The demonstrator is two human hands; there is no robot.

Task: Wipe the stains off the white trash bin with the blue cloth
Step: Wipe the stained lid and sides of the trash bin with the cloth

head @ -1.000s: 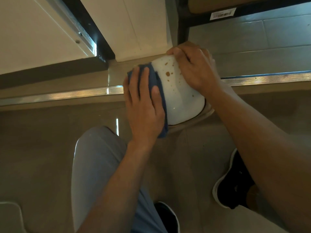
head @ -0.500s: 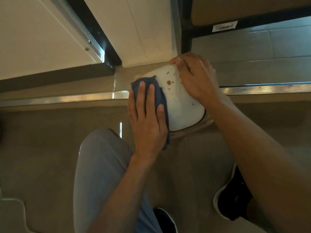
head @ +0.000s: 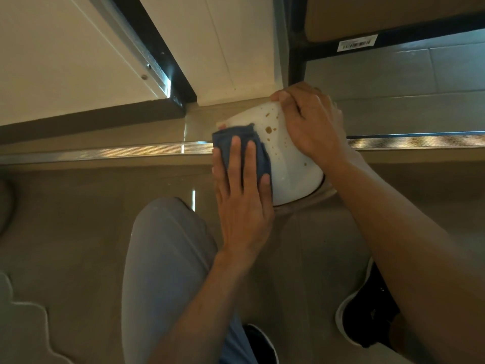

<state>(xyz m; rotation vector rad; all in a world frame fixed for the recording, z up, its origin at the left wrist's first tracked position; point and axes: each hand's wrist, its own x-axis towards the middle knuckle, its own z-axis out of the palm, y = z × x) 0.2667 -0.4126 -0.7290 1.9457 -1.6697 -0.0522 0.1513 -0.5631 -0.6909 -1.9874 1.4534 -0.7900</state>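
The white trash bin [head: 291,169] lies tipped on the tiled floor in the upper middle of the head view, with brown stains spattered over its side. My left hand [head: 242,198] presses the folded blue cloth [head: 237,143] flat against the bin's left side, fingers straight. My right hand [head: 312,124] grips the bin's far right edge, fingers curled over the rim. Part of the bin is hidden under both hands.
My knee in grey trousers [head: 168,258] is at the lower centre, my black shoes [head: 367,313] to the right. A metal floor strip [head: 105,153] runs across behind the bin. White cabinet panels [head: 231,48] and a dark frame [head: 296,61] stand beyond it. A pale mat edge [head: 23,319] lies at lower left.
My left hand with the blue cloth has slid down the bin's left side toward me. My right hand keeps its hold on the rim.
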